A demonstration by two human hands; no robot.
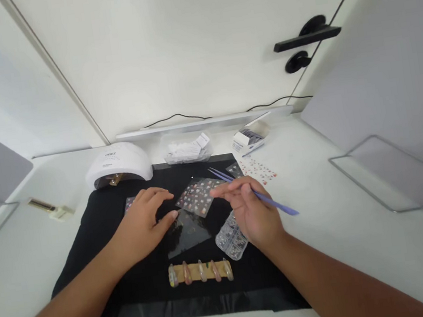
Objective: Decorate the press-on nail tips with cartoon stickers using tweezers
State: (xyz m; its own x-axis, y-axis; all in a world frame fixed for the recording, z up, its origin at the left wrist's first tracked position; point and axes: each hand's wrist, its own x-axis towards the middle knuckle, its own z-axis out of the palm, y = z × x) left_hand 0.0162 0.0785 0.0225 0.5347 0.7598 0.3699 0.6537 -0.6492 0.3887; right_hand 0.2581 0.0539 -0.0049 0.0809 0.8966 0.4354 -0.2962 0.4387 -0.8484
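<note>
Both hands hung over the black mat, on either side of a clear sheet of small coloured stickers, which lay near the mat's middle, turned at an angle. The left hand was palm down, fingers loosely bent and thumb spread away from them, with nothing visible in its grasp; its fingertips came close to the sheet's left corner, though whether they touched could not be told. The right hand had purple tweezers between thumb and fingers, the tips slightly parted and pointing away up and left, while its other fingers stretched toward the sheet's right edge. Just below the sticker sheet lay a darker transparent sheet, and beside the right hand a clear compartment case of tiny pieces, partly covered by that hand. Nearer the person, five long nail tips sat across a tan strip. A pinkish sheet showed behind the left hand. At the mat's far left corner stood a white lamp; along the back were a clear tray of white packets and an open carton, with a white-backed sticker sheet near it.
</note>
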